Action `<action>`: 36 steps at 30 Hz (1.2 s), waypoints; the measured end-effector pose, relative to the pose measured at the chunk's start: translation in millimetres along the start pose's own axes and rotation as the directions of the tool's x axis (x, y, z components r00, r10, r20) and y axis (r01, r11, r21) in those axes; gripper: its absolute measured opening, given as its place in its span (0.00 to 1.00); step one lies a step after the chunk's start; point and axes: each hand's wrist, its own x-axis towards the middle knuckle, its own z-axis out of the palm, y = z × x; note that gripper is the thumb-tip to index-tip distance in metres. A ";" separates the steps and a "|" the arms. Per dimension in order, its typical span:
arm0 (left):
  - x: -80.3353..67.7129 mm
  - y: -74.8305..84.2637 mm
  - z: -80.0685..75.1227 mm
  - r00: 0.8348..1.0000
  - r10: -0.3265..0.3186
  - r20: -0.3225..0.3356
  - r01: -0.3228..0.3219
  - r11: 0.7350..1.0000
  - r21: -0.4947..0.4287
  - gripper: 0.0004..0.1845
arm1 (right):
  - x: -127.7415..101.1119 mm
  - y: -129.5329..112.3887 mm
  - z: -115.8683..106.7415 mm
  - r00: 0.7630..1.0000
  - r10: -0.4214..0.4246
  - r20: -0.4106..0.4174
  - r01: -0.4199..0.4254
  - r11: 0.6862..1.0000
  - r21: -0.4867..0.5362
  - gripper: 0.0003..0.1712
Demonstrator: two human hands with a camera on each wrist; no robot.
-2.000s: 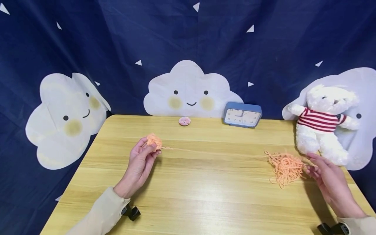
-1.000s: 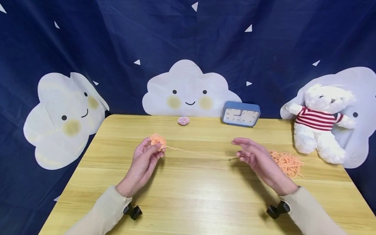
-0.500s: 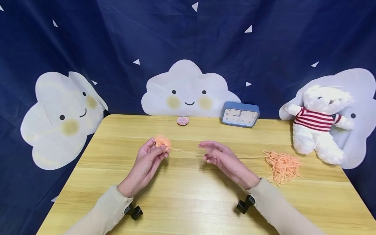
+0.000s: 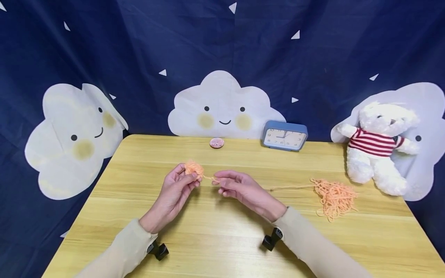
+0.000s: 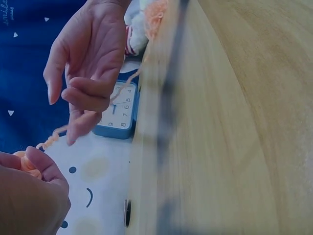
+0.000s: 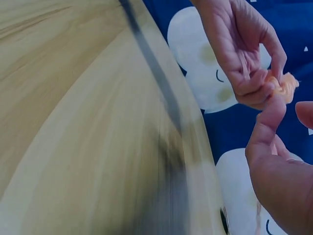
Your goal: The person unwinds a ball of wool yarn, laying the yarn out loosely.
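Head view gives me the orange yarn bundle (image 4: 193, 168) left of the table's middle, pinched between the thumb and fingers of the left hand (image 4: 170, 189). Its long axis slants from upper left to lower right, and the yarn strand (image 4: 292, 187) leaves at the lower right. That strand runs crosswise to the right hand (image 4: 247, 191), just beside the bundle, its fingers curled loosely around the yarn. Beyond this hand I follow it, nearly level, into the loose yarn pile (image 4: 334, 197) on the table (image 4: 208, 239), near the white teddy bear (image 4: 379, 146). On the blue clock (image 4: 285, 135) I can read numerals, 8, 10 and 3 among them. Marks on the pink disc (image 4: 217, 143) are too small for me. Left wrist view shows sideways lettering (image 5: 6, 12), apparently "smile", on the backdrop (image 5: 24, 63).
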 end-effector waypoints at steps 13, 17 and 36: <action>-0.1 0.5 -2.6 1.000 -0.004 -0.013 0.004 1.000 -0.012 0.12 | -6.6 0.4 1.0 0.960 -0.048 -0.277 0.040 0.999 -0.032 0.08; -0.2 0.2 -5.3 1.000 -0.004 -0.031 0.003 1.000 -0.014 0.12 | -10.5 -3.0 -1.7 0.944 -0.068 -0.322 0.078 0.997 0.016 0.05; -3.7 -0.5 -20.1 0.998 0.009 -0.066 -0.007 0.999 0.031 0.13 | -45.5 -28.5 -41.2 0.850 -0.181 -0.495 0.234 0.971 0.047 0.14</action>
